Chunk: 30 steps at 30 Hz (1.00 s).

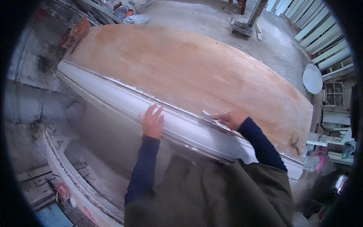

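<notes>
A long white moulding (113,93) with lengthwise ridges lies along the near edge of a wide orange-brown board (181,64). My left hand (152,123) rests on the moulding's upper face with its fingers apart, holding nothing. To the right, my right hand (233,119) is closed around a small flat scraper (206,114). Its pale blade meets the seam where the moulding borders the board, and its handle is mostly hidden by my fingers. White crumbs and smears run along that seam.
A brush (295,140) lies on the board's right end. A curved white moulding (75,185) stands at the lower left. Beyond the board are a wooden post on a block (242,28), a round white disc (312,78) and several white strips (321,32). Containers (130,16) sit at the far left.
</notes>
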Available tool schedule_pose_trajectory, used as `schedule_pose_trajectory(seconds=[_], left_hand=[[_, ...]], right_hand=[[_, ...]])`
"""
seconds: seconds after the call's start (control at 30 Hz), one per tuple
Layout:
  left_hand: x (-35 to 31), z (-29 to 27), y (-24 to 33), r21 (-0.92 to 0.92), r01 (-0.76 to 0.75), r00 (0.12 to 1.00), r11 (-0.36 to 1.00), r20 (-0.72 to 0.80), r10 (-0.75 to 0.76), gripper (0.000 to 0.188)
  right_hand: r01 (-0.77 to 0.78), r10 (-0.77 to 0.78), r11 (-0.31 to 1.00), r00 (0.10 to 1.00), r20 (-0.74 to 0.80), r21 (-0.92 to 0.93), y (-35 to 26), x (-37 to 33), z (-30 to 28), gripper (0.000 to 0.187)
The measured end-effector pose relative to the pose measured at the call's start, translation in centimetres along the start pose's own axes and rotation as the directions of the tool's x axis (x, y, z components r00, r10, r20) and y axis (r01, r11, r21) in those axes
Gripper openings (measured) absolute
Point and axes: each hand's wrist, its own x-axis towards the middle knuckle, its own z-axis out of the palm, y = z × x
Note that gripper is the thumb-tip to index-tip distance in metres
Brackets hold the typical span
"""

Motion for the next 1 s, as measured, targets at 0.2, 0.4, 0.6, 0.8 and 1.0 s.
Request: schedule_pose_trajectory(seconds=[0.2, 0.4, 0.6, 0.8, 1.0], left_hand=[[2.4, -1.3, -5.3, -0.023, 0.044, 0.996, 0.999, 0.074, -0.042, 0.030], [3.3, -3.9, -10.7, 0.117, -0.046, 0.998, 0.992, 0.056, 0.039, 0.034], [3.8, -3.9, -15.7, 0.068, -0.127, 0.992, 0.990, 0.010, 0.126, 0.037], [3.5, -4.9, -16.7, 0.091, -0.084, 0.996, 0.992, 0.023, 0.082, 0.037], [2.0, -7.3, -19.5, 0.055, -0.021, 1.000, 0.998, -0.003, 0.022, 0.041]], right_hand=[[0.000, -0.032, 0.983, 0.985, -0.168, -0.184, 1.0, 6.5, 5.4, 0.031], [-0.066, 0.065, 0.997, 0.998, -0.027, -0.039, -3.1, 3.9, -1.0, 0.034], [-0.101, 0.079, 0.979, 0.989, -0.125, -0.176, -7.4, 11.3, 2.1, 0.031], [0.075, -0.092, 0.992, 0.980, -0.177, -0.101, -8.1, 15.2, 1.6, 0.032], [-0.202, 0.207, 0.965, 0.978, 0.011, -0.170, -8.5, 8.1, -0.4, 0.031]])
